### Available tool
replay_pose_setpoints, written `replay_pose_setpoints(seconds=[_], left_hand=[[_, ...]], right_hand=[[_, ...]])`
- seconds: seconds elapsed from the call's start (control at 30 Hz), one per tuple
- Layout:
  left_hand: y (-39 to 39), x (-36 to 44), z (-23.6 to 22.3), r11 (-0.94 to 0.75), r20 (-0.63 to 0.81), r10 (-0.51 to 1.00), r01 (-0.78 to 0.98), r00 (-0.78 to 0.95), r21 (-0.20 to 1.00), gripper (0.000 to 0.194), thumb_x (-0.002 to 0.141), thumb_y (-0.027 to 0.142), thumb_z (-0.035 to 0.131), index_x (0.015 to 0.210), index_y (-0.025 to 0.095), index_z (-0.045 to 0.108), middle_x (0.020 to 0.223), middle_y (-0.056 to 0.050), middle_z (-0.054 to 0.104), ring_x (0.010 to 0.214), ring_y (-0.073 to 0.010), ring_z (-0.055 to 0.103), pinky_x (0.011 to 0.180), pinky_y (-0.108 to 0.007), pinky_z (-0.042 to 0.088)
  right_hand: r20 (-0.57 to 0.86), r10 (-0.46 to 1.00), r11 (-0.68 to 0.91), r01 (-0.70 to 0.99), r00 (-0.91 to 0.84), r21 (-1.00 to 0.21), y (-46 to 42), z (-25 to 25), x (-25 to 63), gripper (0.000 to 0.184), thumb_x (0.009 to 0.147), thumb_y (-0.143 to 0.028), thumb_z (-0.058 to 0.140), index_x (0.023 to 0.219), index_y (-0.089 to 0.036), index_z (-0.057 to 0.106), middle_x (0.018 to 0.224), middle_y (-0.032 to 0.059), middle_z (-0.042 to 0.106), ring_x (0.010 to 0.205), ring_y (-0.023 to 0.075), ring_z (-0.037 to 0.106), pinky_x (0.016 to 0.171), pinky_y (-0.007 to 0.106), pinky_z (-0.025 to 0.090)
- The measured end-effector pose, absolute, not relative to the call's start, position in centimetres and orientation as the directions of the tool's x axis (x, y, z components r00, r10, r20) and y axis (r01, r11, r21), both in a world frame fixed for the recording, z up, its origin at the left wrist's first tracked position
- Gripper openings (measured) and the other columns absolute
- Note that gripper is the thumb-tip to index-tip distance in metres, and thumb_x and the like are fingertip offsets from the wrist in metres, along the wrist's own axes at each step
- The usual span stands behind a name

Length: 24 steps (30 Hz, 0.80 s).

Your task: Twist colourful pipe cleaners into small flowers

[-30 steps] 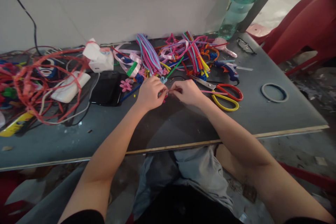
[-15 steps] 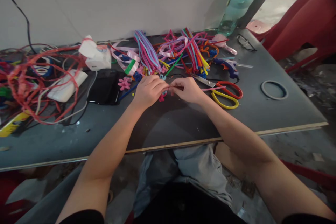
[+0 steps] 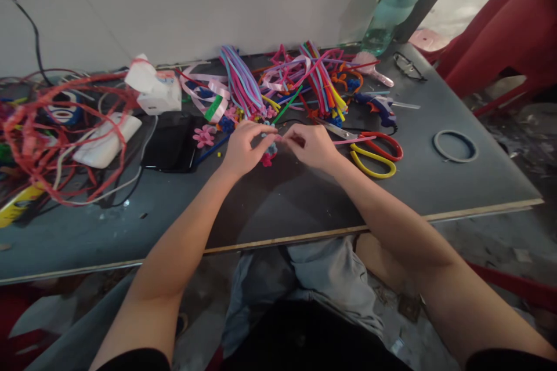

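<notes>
My left hand (image 3: 244, 149) and my right hand (image 3: 312, 146) meet fingertip to fingertip just above the table. Both pinch a pink pipe cleaner (image 3: 355, 139), whose straight tail sticks out past my right wrist toward the scissors. The bit between the fingers is small and partly hidden. Under my left fingertips are a dark pink pipe-cleaner flower (image 3: 267, 160) and some light blue loops, partly covered by the hand. A green pipe cleaner (image 3: 288, 104) slants up behind the hands. Another pink flower (image 3: 204, 136) lies left of my left hand.
Bundles of coloured pipe cleaners (image 3: 243, 81) lie along the wall. Scissors (image 3: 373, 169), a glue gun (image 3: 378, 107) and a grey ring (image 3: 455, 146) are to the right. A black phone (image 3: 169, 144), tissue pack (image 3: 162, 97) and tangled red cord (image 3: 41, 127) fill the left. A green bottle (image 3: 394, 8) stands behind.
My left fingers have opened out slightly and shifted along the pink pipe cleaner, showing more of it between the hands. My right hand keeps its pinch nearly in place. The view has shifted slightly.
</notes>
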<state>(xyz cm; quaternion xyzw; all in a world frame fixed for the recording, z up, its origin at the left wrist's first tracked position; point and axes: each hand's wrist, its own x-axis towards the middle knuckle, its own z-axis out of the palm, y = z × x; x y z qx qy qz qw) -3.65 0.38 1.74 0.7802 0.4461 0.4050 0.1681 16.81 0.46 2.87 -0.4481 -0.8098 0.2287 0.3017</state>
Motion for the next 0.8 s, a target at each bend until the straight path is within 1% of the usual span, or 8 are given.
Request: replay_pose_setpoints(seconds=[0.1, 0.2, 0.33, 0.43, 0.53, 0.6, 0.7, 0.8], left_hand=[[0.6, -4.4, 1.7, -0.709, 0.593, 0.686, 0.572, 0.422, 0.413, 0.029, 0.099, 0.045, 0.058, 0.103, 0.023, 0.077, 0.099, -0.006, 0.08, 0.097, -0.0223, 0.065, 0.094, -0.041, 0.05], [0.6, -4.4, 1.7, -0.74, 0.628, 0.643, 0.566, 0.439, 0.363, 0.03, 0.099, 0.043, 0.057, 0.088, 0.022, 0.076, 0.086, -0.005, 0.078, 0.091, -0.0218, 0.064, 0.089, -0.04, 0.051], [0.1, -3.8, 2.1, -0.623, 0.532, 0.777, 0.536, 0.338, 0.57, 0.027, 0.091, 0.038, 0.065, 0.071, 0.02, 0.069, 0.068, -0.003, 0.067, 0.074, -0.0182, 0.06, 0.073, -0.034, 0.05], [-0.1, -3.2, 2.0, -0.406, 0.336, 0.914, 0.469, 0.228, 0.784, 0.029, 0.081, 0.032, 0.068, 0.058, 0.02, 0.057, 0.052, 0.003, 0.049, 0.053, -0.0116, 0.044, 0.054, -0.028, 0.036], [0.0, -2.7, 1.7, -0.242, 0.216, 0.97, 0.368, 0.112, 0.898, 0.034, 0.077, 0.032, 0.071, 0.052, 0.02, 0.05, 0.046, 0.005, 0.037, 0.047, -0.0084, 0.033, 0.049, -0.027, 0.027], [0.0, -2.5, 1.6, -0.214, 0.204, 0.977, 0.314, 0.066, 0.925, 0.036, 0.076, 0.039, 0.074, 0.054, 0.02, 0.054, 0.049, 0.003, 0.046, 0.049, -0.0088, 0.039, 0.05, -0.027, 0.03], [-0.1, -2.4, 1.6, -0.251, 0.246, 0.968, 0.285, 0.054, 0.925, 0.038, 0.075, 0.055, 0.077, 0.065, 0.019, 0.067, 0.06, -0.001, 0.063, 0.056, -0.0112, 0.05, 0.053, -0.027, 0.038], [0.1, -2.4, 1.4, -0.29, 0.292, 0.956, 0.292, 0.038, 0.911, 0.042, 0.074, 0.061, 0.078, 0.07, 0.02, 0.073, 0.064, -0.002, 0.067, 0.059, -0.012, 0.053, 0.055, -0.028, 0.041]], right_hand=[[0.214, 0.862, 0.433, 0.448, -0.46, -0.782, 0.6, 3.4, 16.9, 0.019, 0.09, -0.027, 0.06, 0.078, -0.016, 0.07, 0.07, 0.0025, 0.071, 0.06, 0.0106, 0.055, 0.064, 0.025, 0.039], [0.171, 0.842, 0.398, 0.375, -0.512, -0.837, 0.6, 3.7, 16.8, 0.022, 0.091, -0.029, 0.06, 0.076, -0.016, 0.069, 0.068, 0.002, 0.071, 0.059, 0.0099, 0.054, 0.063, 0.024, 0.039], [0.207, 0.844, 0.445, 0.431, -0.495, -0.785, 0.2, 3.5, 16.6, 0.017, 0.091, -0.028, 0.061, 0.083, -0.015, 0.071, 0.073, 0.0036, 0.073, 0.065, 0.0119, 0.06, 0.065, 0.025, 0.04], [0.282, 0.848, 0.524, 0.63, -0.448, -0.574, -0.4, 2.8, 16.0, 0.017, 0.092, -0.025, 0.059, 0.089, -0.016, 0.073, 0.078, 0.006, 0.076, 0.07, 0.0149, 0.063, 0.063, 0.026, 0.034], [0.323, 0.849, 0.526, 0.737, -0.419, -0.425, -0.9, 2.3, 15.3, 0.022, 0.094, -0.024, 0.055, 0.093, -0.015, 0.075, 0.083, 0.0091, 0.078, 0.071, 0.0173, 0.065, 0.06, 0.028, 0.029], [0.329, 0.861, 0.505, 0.728, -0.388, -0.464, -0.9, 2.2, 15.1, 0.022, 0.094, -0.023, 0.055, 0.093, -0.015, 0.075, 0.083, 0.0087, 0.078, 0.07, 0.0168, 0.065, 0.061, 0.028, 0.031], [0.311, 0.897, 0.441, 0.623, -0.313, -0.646, -0.8, 2.4, 15.2, 0.019, 0.093, -0.025, 0.059, 0.09, -0.016, 0.075, 0.079, 0.0057, 0.077, 0.068, 0.0145, 0.064, 0.066, 0.026, 0.04], [0.283, 0.913, 0.4, 0.509, -0.294, -0.762, -0.8, 2.9, 15.5, 0.017, 0.091, -0.027, 0.063, 0.089, -0.016, 0.076, 0.081, 0.0055, 0.077, 0.07, 0.0144, 0.065, 0.069, 0.026, 0.045]])
